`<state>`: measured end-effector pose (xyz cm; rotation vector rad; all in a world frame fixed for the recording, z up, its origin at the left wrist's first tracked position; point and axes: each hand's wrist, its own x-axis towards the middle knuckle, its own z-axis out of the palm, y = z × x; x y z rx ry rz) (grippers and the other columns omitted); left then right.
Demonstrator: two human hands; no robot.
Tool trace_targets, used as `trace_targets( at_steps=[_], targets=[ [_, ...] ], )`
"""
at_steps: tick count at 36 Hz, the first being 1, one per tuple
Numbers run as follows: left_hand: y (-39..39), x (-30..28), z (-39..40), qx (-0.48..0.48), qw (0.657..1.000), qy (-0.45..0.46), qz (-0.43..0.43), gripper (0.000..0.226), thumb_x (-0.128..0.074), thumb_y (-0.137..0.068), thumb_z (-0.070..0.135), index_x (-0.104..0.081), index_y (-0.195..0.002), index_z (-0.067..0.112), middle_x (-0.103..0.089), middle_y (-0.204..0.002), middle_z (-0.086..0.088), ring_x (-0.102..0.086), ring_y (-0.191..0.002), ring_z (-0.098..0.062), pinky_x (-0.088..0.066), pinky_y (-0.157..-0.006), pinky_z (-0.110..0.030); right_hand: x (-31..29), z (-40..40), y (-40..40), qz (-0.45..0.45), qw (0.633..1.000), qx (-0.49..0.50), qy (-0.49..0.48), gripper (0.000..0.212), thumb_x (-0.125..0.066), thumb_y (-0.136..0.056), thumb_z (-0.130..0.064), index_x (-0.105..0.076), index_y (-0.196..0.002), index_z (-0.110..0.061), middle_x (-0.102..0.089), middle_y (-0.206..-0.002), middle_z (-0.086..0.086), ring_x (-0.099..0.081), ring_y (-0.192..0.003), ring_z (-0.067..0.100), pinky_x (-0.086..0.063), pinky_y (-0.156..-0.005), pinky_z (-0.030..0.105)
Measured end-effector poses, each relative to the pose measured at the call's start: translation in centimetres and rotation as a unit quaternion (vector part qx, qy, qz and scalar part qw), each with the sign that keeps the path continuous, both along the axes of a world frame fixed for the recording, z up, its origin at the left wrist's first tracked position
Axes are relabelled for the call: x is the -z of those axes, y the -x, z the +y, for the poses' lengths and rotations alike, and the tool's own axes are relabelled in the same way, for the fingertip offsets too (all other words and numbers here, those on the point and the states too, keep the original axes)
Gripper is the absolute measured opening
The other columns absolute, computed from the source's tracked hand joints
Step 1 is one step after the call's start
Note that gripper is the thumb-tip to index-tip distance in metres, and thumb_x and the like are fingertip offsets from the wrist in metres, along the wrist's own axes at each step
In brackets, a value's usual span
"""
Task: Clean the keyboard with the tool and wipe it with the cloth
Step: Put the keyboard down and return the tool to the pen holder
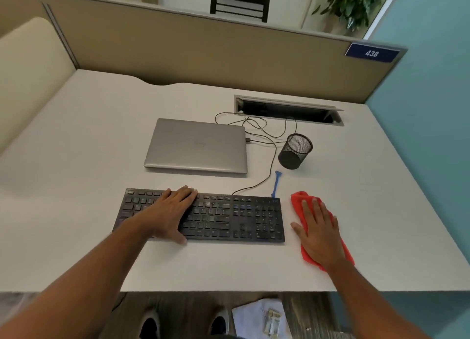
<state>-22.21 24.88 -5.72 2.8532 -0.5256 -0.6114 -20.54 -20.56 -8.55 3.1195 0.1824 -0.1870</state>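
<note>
Pale grey tabletop (101,140) sitting inside beige cubicle partition (178,48); blue plaque (371,53) reading "438". Left hand (169,214) lying flat, fingers together, on black keyboard (229,219); right hand (318,233) pressing spread fingers on red cloth (298,202).

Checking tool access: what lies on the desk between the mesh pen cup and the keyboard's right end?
In the head view, the blue cleaning tool lies between the mesh pen cup and the keyboard, with the black cable just left.

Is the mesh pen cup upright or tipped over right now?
Upright. The mesh pen cup stands on its base on the desk, open mouth up, right of the laptop. Nothing sticks out above its rim.
</note>
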Motion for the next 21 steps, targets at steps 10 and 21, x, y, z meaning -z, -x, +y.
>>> trace_targets(
  at_steps=[10,21],
  targets=[
    [0.4,0.1,-0.7,-0.023,1.000,-0.009,0.013,0.143,-0.077,-0.072,0.072,0.021,-0.162,0.021,0.022,-0.171,0.003,0.025,-0.155,-0.014,0.013,-0.127,-0.046,-0.5,1.4,-0.1,-0.039,0.999,0.003,0.015,0.086,-0.001,-0.094,-0.076,0.002,-0.163,-0.024,0.004,-0.170,0.001,0.005,-0.157,0.025,0.004,-0.124,0.049],
    [0.7,0.0,-0.5,-0.025,1.000,0.002,0.002,0.140,-0.068,-0.073,0.082,0.020,-0.163,0.020,0.022,-0.170,0.005,0.026,-0.154,-0.012,0.015,-0.125,-0.038,-1.3,8.1,-1.2,-0.052,0.982,0.029,-0.178,0.058,-0.042,-0.104,-0.048,-0.043,-0.150,-0.012,-0.044,-0.156,0.007,-0.035,-0.146,0.023,-0.030,-0.121,0.040]
  ],
)
